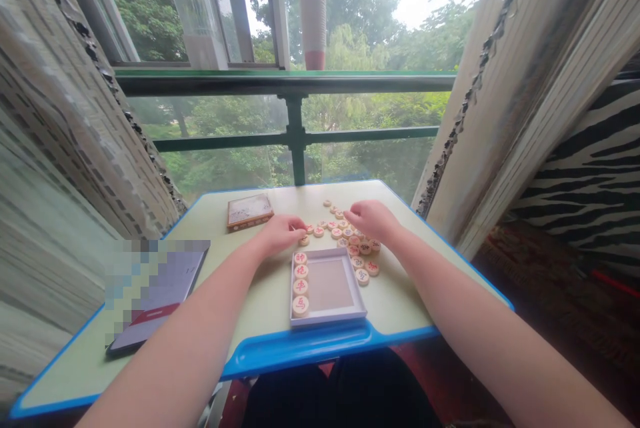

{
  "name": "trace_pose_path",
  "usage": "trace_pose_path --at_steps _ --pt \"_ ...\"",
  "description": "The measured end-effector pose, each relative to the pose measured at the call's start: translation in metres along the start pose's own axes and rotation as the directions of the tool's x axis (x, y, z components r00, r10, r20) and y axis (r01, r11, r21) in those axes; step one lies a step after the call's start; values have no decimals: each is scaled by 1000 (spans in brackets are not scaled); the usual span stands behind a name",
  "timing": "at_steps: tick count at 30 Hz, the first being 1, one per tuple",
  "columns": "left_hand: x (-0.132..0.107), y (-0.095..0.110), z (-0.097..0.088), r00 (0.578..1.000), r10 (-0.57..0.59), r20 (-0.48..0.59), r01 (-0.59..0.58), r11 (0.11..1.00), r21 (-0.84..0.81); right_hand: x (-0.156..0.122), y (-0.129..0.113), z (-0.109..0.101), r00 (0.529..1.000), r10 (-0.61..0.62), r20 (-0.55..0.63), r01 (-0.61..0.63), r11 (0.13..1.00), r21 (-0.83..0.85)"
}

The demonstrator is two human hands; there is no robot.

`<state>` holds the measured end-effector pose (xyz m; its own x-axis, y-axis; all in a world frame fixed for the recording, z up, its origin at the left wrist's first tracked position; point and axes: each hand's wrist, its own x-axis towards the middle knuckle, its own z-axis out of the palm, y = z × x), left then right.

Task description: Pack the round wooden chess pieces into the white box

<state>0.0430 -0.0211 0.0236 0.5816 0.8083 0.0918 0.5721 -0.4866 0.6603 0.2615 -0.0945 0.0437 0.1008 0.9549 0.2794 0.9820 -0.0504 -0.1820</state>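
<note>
My left hand [281, 233] reaches over the tabletop with its fingers closed together, at the left edge of a loose spread of Chinese chess pieces [337, 233]. A piece seems to be pinched at its fingertips, and another piece [304, 241] lies just under them. My right hand [371, 219] is curled over the far right of the spread; what its fingers hold, if anything, is hidden. Between my forearms stands a shallow open box tray [357, 311]. Along its left side, several red-marked pieces [301, 287] form a single column, faces up.
A box lid [250, 209] with a picture lies at the back left of the blue-edged table [400, 321]. A dark tablet-like case [167, 295], partly pixelated, is beside my left forearm. Beyond the table are a green railing [295, 85] and windows, with curtains on both sides.
</note>
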Motion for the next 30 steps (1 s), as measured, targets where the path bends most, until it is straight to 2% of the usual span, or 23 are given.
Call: trace_pose_path --at_steps 9,14,21,30 --pt "0 0 0 1000 18 -23 -18 1000 13 -6 -11 -5 977 -43 210 52 998 -37" --pt "3 -3 1 1000 15 -15 -14 1000 11 -13 -15 -15 957 -42 287 86 986 -144" --pt "3 -3 1 1000 16 -5 -16 1000 10 -18 -18 -26 937 0 350 81 973 -215" --pt "4 -1 1 998 58 -24 -58 998 -6 -19 -14 -27 935 11 353 62 979 -196"
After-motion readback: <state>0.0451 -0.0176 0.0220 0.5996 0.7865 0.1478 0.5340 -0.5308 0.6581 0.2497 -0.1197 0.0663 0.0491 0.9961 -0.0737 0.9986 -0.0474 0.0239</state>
